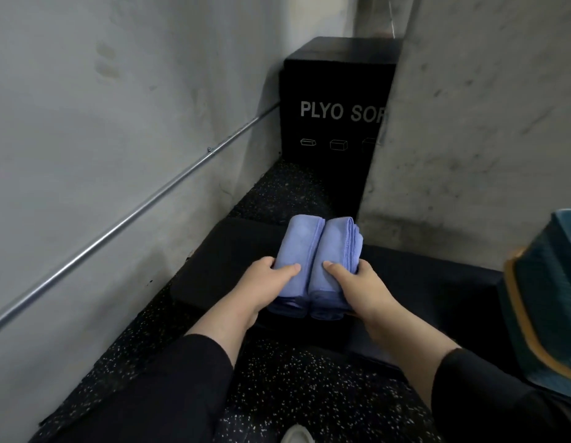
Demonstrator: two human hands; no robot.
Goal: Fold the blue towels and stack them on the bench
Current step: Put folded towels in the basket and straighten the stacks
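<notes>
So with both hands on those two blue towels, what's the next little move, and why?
Probably let go and draw both hands back. The two folded towels lie side by side, touching, on the bench, and the left hand and right hand each grip an outer side, thumbs on top. They look squared up, so nothing more seems needed before fetching another towel.

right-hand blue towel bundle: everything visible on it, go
The right blue towel is a soft, periwinkle, terry-looking cloth folded into a thick oblong bundle, layered hemmed edges showing along its far right side. It lies lengthwise on the black bench, pressed side by side against the left blue towel. The right hand grips its near end, thumb on top, fingers round the outer side.
</notes>
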